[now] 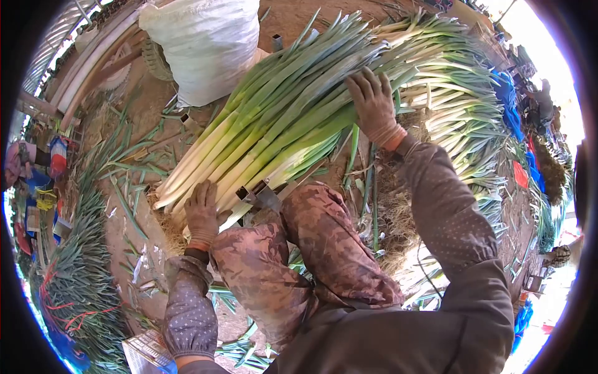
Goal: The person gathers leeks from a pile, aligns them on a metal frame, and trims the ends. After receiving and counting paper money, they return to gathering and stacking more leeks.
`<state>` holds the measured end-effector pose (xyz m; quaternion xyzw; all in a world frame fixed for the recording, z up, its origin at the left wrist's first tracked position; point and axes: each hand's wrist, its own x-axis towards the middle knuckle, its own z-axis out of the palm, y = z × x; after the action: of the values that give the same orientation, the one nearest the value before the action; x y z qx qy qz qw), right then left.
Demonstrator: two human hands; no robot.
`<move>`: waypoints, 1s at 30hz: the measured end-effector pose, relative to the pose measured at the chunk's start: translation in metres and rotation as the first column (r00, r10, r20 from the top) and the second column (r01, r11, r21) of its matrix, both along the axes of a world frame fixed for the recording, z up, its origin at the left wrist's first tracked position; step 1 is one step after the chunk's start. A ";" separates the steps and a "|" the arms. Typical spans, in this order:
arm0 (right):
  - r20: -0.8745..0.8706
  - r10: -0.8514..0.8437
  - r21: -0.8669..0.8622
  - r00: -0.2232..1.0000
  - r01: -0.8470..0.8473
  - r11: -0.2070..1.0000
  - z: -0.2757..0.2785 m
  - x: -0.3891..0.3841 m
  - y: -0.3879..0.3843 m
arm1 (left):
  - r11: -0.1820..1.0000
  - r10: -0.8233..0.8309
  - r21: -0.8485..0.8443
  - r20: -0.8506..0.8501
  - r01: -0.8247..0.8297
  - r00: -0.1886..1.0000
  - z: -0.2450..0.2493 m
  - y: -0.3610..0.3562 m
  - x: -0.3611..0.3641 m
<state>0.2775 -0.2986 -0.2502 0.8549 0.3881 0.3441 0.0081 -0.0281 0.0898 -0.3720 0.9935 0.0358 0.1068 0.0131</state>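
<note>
A big bundle of long green onions lies slantwise in front of my knees, white root ends at the lower left and green leaves at the upper right. My left hand, in a brownish glove, rests on the white stalks close to the roots, its fingers stretched out. Over the leaf end, my right hand, gloved too, lies with fingers spread against the near side of the leaves. Square metal tube ends of a stand stick up beside the stalks, just ahead of my knees.
A stuffed white sack stands beyond the bundle. To the right is a long pile of green onions, roots facing me. Red-tied bundles lie at the left. Loose leaves litter the dirt floor. A plastic crate sits at lower left.
</note>
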 end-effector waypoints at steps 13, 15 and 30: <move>0.237 0.221 -0.472 0.946 -0.086 0.877 0.037 0.096 0.034 | 0.998 0.006 -0.055 -0.058 -0.009 0.998 0.013 -0.005 0.001; 0.282 0.197 -0.441 0.939 -0.056 0.896 0.046 0.102 0.038 | 0.999 -0.002 -0.039 -0.054 0.000 0.999 0.014 -0.005 0.001; 0.074 -0.198 -0.234 0.977 0.210 0.949 -0.068 0.155 -0.043 | 1.000 0.008 -0.028 -0.019 -0.008 1.000 0.007 -0.003 -0.001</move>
<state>0.4328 -0.3415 -0.3177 0.8743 0.3362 0.3130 0.1566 -0.0293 0.0870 -0.3653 0.9941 0.0414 0.0969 0.0260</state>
